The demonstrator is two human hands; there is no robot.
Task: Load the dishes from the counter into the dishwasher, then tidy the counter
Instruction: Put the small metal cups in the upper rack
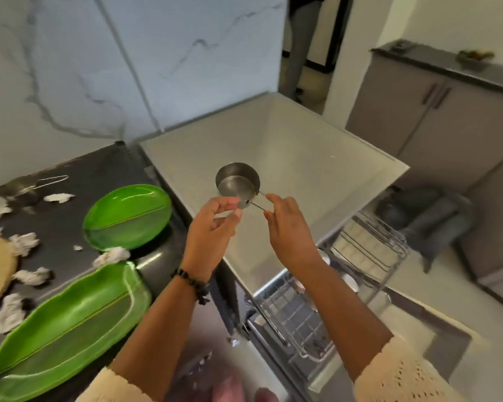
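The dark counter point(79, 181) is seen on the left, strewn with crumpled tissues point(26, 242). Two green leaf-shaped plates are left on it: a long one point(70, 323) at the near edge and a rounder one point(128, 216) beyond it, with a wire-handled strainer point(32, 184) further back. To the right and lower down, the dishwasher rack point(296, 323) is pulled out, with a second wire rack point(369, 245) beyond it; a few items appear to sit in the racks, though they cannot be made out.

A small steel cup with a wire handle point(237, 182) is held in mid-air over the pale flat top point(302, 158) beside the counter, above and to the left of the racks. Its mouth is tilted toward the camera, and the handle is run from the cup's near side out to the right.

The handle's outer end is pinched by the right hand point(291, 227), fingers closed on the wire. The handle's root, at the cup's wall, is lightly nipped by the fingertips of the left hand point(212, 227). The cup lies just beyond both grips.

The racks are judged nearer the right hand, so a lowering to the right and down seems called for, probably with the cup turned mouth-down.
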